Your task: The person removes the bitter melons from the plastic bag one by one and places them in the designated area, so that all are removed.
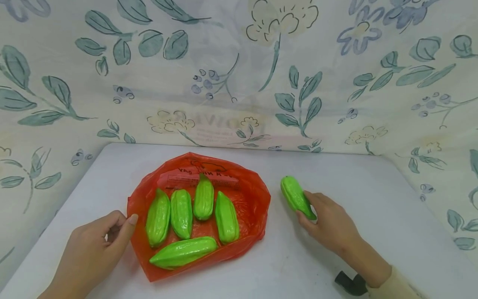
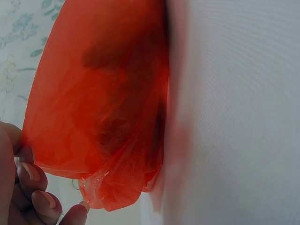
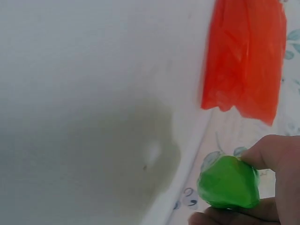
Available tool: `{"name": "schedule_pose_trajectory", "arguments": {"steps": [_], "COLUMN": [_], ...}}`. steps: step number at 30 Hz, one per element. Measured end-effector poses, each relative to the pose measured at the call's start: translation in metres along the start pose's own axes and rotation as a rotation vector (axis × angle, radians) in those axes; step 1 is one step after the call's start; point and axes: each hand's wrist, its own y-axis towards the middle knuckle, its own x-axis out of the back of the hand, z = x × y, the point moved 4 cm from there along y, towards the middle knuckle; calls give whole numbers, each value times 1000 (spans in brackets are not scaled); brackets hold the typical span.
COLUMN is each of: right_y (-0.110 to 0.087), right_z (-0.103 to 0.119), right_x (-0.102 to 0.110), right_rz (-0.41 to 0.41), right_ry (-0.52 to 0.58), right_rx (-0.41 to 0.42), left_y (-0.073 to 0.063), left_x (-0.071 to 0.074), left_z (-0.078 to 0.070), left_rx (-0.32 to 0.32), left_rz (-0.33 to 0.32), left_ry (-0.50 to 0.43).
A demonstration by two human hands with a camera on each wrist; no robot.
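An open red plastic bag (image 1: 248, 207) lies on the white table with several glossy green ridged fruits (image 1: 181, 214) inside, each tapering to a point. At the bag's left rim, my left hand (image 1: 93, 245) pinches the plastic between thumb and fingers; the left wrist view shows the bag's side (image 2: 89, 112) standing up from the table beside the fingertips. To the right of the bag, my right hand (image 1: 332, 222) grips another green ridged fruit (image 1: 293, 193) by its near end. In the right wrist view this fruit (image 3: 228, 183) sits between thumb and fingers.
The white table (image 1: 336, 174) extends behind and to the right of the bag. A floral cloth (image 1: 231, 83) hangs along its back and sides. A black curved piece (image 1: 351, 283) shows beside my right wrist, near the cream sleeve (image 1: 392, 286).
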Motion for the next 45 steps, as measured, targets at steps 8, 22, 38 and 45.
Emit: {"name": "schedule_pose_trajectory", "arguments": {"steps": [8,22,38,45], "right_y": [1,5,9,9], "right_z": [-9,-16,-17,-18], "right_x": [-8,-15,-19,-22], "right_rz": [23,43,121,138], "right_ry": [-3,-8,-4,-5], "right_rx": [-29,-92,-171,-180], "left_y": [0,-1,1,0], "left_x": [-1,-1,-2,-1], "left_z": [0,-1,-1,-1], "left_rx": [-5,-12,-46,-47], "left_rz": [1,1,-10,-10], "left_ry": [0,-5,-13,-17]}}
